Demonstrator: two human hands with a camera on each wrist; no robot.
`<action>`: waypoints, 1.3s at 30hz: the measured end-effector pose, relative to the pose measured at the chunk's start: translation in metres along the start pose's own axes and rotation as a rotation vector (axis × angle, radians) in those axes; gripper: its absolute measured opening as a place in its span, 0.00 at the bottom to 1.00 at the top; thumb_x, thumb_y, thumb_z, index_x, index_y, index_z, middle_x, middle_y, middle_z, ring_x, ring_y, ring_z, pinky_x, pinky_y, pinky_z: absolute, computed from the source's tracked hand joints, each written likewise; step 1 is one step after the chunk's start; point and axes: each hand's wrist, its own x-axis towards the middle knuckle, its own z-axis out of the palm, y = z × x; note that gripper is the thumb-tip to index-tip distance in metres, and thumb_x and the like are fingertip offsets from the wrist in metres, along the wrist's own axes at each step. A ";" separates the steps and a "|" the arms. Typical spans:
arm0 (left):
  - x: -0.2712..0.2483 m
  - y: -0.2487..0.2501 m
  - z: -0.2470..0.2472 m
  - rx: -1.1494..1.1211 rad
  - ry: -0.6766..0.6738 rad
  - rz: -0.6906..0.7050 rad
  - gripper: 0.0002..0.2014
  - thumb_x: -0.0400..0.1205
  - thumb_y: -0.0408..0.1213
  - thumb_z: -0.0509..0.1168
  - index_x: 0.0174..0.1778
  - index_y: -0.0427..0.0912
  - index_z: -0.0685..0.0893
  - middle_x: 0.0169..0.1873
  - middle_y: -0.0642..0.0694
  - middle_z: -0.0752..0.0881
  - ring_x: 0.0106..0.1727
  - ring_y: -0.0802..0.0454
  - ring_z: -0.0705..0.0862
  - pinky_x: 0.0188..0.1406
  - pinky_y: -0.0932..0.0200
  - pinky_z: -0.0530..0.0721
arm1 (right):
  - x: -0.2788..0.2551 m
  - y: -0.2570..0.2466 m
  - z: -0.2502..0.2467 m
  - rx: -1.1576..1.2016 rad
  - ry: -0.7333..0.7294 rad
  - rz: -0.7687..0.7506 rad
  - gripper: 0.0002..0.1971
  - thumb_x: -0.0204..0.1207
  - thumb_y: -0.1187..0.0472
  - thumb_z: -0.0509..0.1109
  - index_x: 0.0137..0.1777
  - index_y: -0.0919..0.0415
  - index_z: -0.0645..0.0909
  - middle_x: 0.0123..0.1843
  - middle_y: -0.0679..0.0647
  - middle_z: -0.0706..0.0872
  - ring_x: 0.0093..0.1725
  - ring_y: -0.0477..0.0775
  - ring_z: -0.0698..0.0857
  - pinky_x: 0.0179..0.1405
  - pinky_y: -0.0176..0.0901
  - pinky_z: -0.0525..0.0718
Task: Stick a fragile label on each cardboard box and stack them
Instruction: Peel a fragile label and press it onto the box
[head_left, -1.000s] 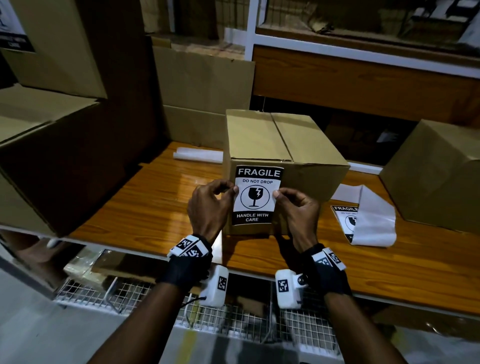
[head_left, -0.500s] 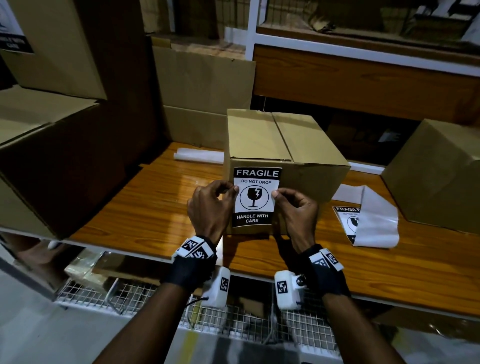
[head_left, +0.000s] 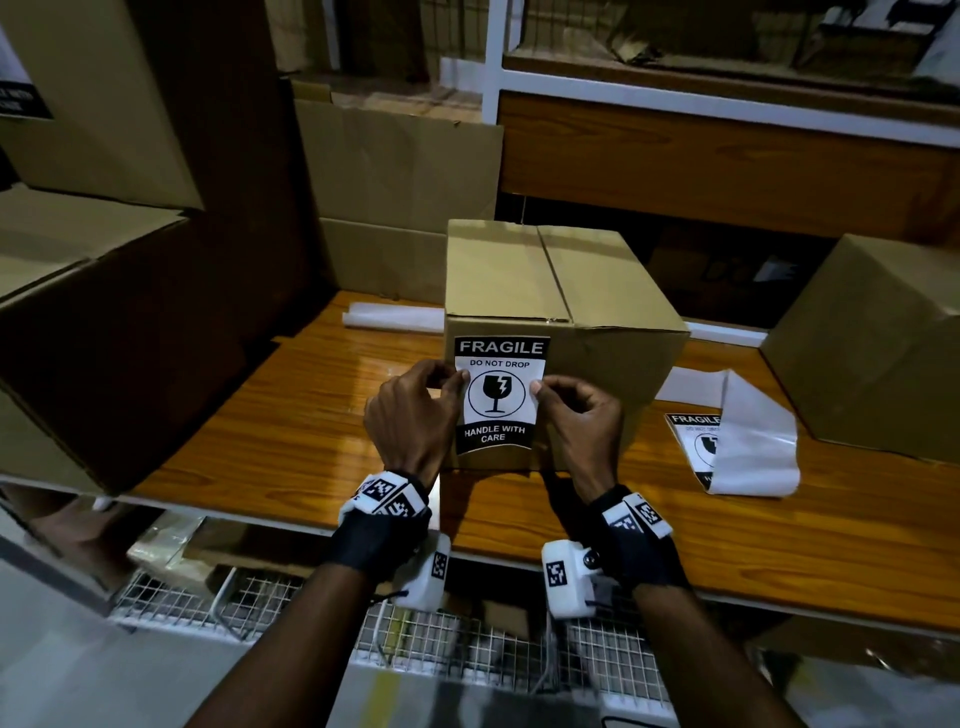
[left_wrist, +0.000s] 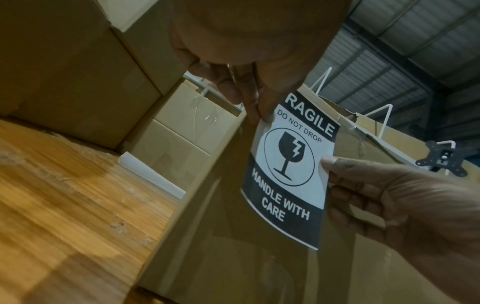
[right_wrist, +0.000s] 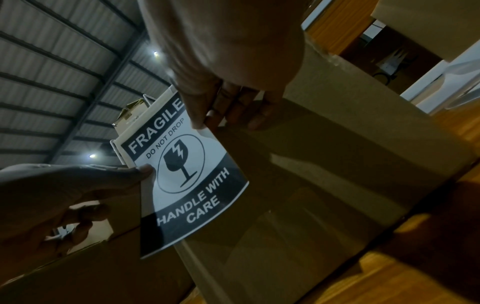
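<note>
A closed cardboard box (head_left: 566, 291) stands on the wooden shelf (head_left: 291, 415). A black-and-white fragile label (head_left: 497, 395) hangs against the box's near face. My left hand (head_left: 415, 415) pinches the label's left edge and my right hand (head_left: 576, 421) pinches its right edge. In the left wrist view the label (left_wrist: 291, 164) lies close to the box face, its lower end curling a little away. The right wrist view shows the same label (right_wrist: 187, 174) between both hands, with the box (right_wrist: 324, 185) behind it.
A second label (head_left: 698, 441), partly under a white backing sheet (head_left: 756, 441), lies to the right. Another cardboard box (head_left: 878, 343) stands at the far right. Large boxes (head_left: 130, 312) crowd the left side. A white paper roll (head_left: 395, 317) lies behind the box.
The label has shifted slightly up and in toward the box face. Both hands keep their pinch on its edges.
</note>
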 end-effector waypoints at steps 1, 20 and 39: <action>0.001 -0.001 0.000 0.012 -0.001 0.010 0.18 0.77 0.62 0.63 0.46 0.53 0.89 0.42 0.56 0.92 0.43 0.50 0.90 0.38 0.49 0.87 | 0.001 0.001 0.001 -0.005 0.000 -0.005 0.05 0.75 0.66 0.78 0.48 0.58 0.88 0.45 0.50 0.92 0.45 0.44 0.91 0.45 0.35 0.89; 0.030 -0.006 -0.008 0.150 -0.024 0.061 0.23 0.77 0.67 0.66 0.43 0.49 0.88 0.39 0.49 0.92 0.37 0.47 0.90 0.30 0.53 0.86 | 0.012 0.012 0.022 -0.058 0.034 -0.064 0.04 0.73 0.64 0.80 0.46 0.57 0.90 0.43 0.49 0.93 0.45 0.46 0.92 0.49 0.46 0.90; 0.075 0.003 -0.038 0.232 -0.107 0.498 0.21 0.83 0.56 0.66 0.70 0.53 0.83 0.78 0.52 0.75 0.50 0.50 0.87 0.23 0.71 0.63 | 0.021 0.017 0.022 -0.394 0.082 -0.147 0.08 0.72 0.46 0.79 0.45 0.47 0.88 0.39 0.41 0.90 0.38 0.41 0.89 0.38 0.52 0.92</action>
